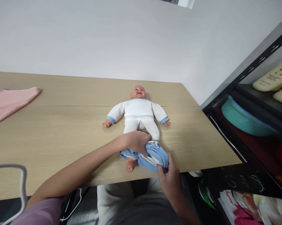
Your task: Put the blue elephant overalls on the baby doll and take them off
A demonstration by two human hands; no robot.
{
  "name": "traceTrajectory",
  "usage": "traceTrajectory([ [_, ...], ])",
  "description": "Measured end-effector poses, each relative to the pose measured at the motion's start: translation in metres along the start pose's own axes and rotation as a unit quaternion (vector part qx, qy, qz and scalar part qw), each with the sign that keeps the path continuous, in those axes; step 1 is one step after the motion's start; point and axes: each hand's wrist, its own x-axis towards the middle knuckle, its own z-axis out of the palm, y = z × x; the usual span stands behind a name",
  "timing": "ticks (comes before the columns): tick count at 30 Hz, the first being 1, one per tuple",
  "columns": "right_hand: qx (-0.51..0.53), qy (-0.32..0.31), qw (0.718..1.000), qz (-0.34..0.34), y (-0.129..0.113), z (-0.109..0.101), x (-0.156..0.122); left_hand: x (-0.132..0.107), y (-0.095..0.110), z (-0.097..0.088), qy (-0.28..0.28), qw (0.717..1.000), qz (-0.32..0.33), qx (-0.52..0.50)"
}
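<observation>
A baby doll [139,107] in white with blue cuffs lies on its back on the wooden table, head toward the wall and arms spread. Blue doll pants [156,153] are bunched around its lower legs. One bare foot [130,165] sticks out of the pants on the left; the other foot is hidden in the folds. Reaching across the doll's legs, my left hand [139,140] is closed on the upper edge of the pants. My right hand [169,175] pinches the bunched leg of the pants from the right, near the table's front edge.
Pink cloth [11,103] lies at the table's [72,125] far left. A grey-white cable [23,184] curves up at the lower left. To the right stands a black shelf rack with a teal basin [246,120] and cream bottles [273,76]. Packets [251,206] sit below it.
</observation>
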Motion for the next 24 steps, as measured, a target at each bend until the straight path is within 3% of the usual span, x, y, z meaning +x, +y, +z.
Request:
traceTrajectory([
  [4,0.124,-0.039,0.988,0.088,0.016,0.003,-0.001,-0.004,-0.002,-0.01,-0.019,0.999,0.011,-0.044],
  [9,0.213,-0.087,0.957,0.175,0.004,-0.001,0.012,-0.003,-0.011,-0.016,-0.026,0.991,0.045,-0.126],
  [13,0.25,-0.122,0.945,0.174,-0.005,0.001,0.016,-0.003,-0.018,-0.015,-0.021,0.98,0.078,-0.183],
  [20,0.313,-0.087,0.93,0.173,0.001,0.006,0.014,-0.002,-0.021,-0.017,-0.017,0.968,0.112,-0.225],
  [24,0.341,-0.096,0.926,0.131,0.003,0.003,0.03,-0.003,-0.021,-0.017,-0.005,0.968,0.122,-0.22],
])
